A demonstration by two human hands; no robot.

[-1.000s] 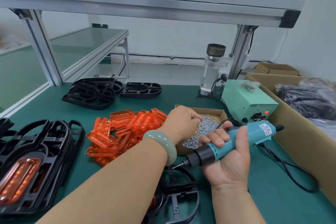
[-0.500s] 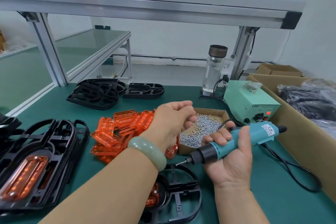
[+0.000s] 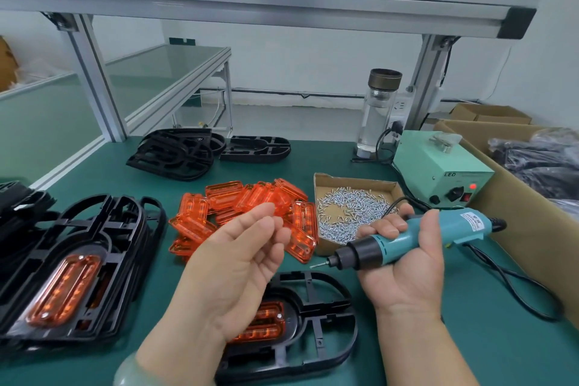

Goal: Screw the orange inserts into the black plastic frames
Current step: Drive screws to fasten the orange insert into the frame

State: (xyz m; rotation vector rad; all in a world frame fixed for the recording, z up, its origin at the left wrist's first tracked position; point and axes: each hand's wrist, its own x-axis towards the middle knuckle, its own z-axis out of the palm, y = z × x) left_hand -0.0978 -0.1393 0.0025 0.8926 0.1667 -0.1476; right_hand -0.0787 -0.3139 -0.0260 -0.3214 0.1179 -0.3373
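Left grip (image 3: 238,263) palm up, fingertips bunched; holding anything? Can't tell. Right grip (image 3: 404,263) wraps the screwdriver (image 3: 407,236), bit aimed leftward. Black frame (image 3: 332,307) with its orange insert (image 3: 266,320) lies on the counter (image 3: 470,338) beneath both.

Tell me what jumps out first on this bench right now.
The bright pile of orange inserts mid-table grabs the eye, beside a cardboard box of screws on its right. In front, the right hand grips a teal electric screwdriver by a black frame already holding an insert.
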